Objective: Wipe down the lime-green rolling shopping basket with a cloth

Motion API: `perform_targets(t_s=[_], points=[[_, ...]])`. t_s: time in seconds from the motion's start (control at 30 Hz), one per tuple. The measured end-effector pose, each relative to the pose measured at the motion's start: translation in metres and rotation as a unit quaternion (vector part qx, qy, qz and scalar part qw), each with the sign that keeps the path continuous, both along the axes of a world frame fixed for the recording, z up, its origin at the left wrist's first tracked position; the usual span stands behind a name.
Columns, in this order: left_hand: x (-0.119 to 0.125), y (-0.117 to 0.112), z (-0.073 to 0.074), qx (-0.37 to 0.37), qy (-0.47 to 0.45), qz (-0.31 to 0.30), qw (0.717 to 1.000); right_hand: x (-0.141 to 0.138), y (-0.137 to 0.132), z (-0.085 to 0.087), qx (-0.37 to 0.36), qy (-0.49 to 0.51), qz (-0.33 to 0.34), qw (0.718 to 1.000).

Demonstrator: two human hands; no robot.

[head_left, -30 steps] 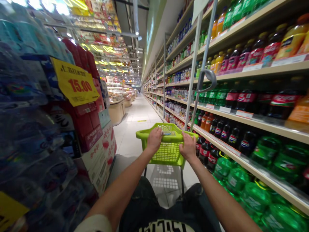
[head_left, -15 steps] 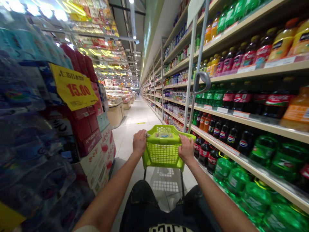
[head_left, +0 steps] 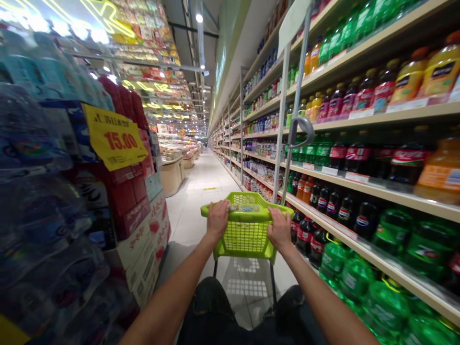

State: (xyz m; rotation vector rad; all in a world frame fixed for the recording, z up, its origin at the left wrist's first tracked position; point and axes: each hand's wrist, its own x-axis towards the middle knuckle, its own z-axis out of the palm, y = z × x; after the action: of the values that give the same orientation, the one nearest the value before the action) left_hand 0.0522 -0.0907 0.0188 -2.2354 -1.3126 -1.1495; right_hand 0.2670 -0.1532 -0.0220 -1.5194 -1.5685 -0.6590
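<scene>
A lime-green shopping cart [head_left: 247,239] with a perforated plastic basket stands in front of me at the middle of the view. My left hand [head_left: 217,219] is closed over the left part of its handlebar, whose end sticks out beyond the knuckles. Toward the bar's right end, my right hand [head_left: 279,226] wraps it too. Between the hands, a small label panel [head_left: 247,208] lies on the bar. The inside of the basket is mostly hidden by its back wall.
Drink shelves [head_left: 345,179] line the right side, with big green bottles [head_left: 354,275] lowest. A rail with a grey handle [head_left: 301,132] stands before them. At left rise stacked bottle packs and cartons [head_left: 138,258] with a yellow price sign [head_left: 117,138]. The tiled aisle [head_left: 196,194] runs ahead past food counters [head_left: 171,175].
My left hand has shifted inward along the handlebar, baring its left end. The cart and both hands appear slightly lower in the view, as do the surroundings.
</scene>
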Motion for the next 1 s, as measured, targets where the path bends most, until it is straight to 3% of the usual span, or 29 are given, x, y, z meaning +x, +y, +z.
perform_targets(t_s=[0.07,0.13,0.33,0.4,0.53,0.6,0.67,0.77,0.83,1.0], points=[[0.019,-0.007,-0.003,0.027,0.028,-0.049,0.998,0.002,0.000,0.000,0.002,-0.008,0.005,1.000],[0.020,-0.008,-0.004,0.040,0.036,-0.058,0.997,0.004,-0.001,0.000,-0.003,-0.013,0.008,1.000],[-0.028,0.012,0.000,0.003,-0.056,0.097,0.994,0.003,-0.001,-0.001,0.003,-0.007,0.005,1.000],[-0.017,0.008,-0.002,0.004,-0.044,0.067,0.997,0.000,0.000,-0.001,0.008,-0.001,0.003,1.000],[0.031,-0.012,-0.009,0.039,0.018,-0.054,0.998,0.000,0.000,0.000,-0.004,-0.010,0.009,1.000],[0.037,-0.015,-0.009,0.052,0.036,-0.076,0.995,0.003,-0.001,0.000,-0.013,-0.016,0.012,1.000],[0.025,-0.011,-0.007,0.044,0.030,-0.054,0.997,0.005,-0.001,0.001,-0.017,-0.019,0.013,1.000],[-0.001,0.000,-0.002,0.010,-0.034,0.043,0.998,0.003,-0.001,-0.001,-0.012,-0.015,0.010,1.000],[-0.001,0.001,-0.001,-0.001,-0.053,0.063,0.997,0.000,0.001,-0.002,-0.004,-0.009,0.006,1.000],[0.055,-0.023,-0.009,0.063,0.046,-0.089,0.993,-0.001,0.001,-0.003,0.011,-0.015,0.014,1.000]])
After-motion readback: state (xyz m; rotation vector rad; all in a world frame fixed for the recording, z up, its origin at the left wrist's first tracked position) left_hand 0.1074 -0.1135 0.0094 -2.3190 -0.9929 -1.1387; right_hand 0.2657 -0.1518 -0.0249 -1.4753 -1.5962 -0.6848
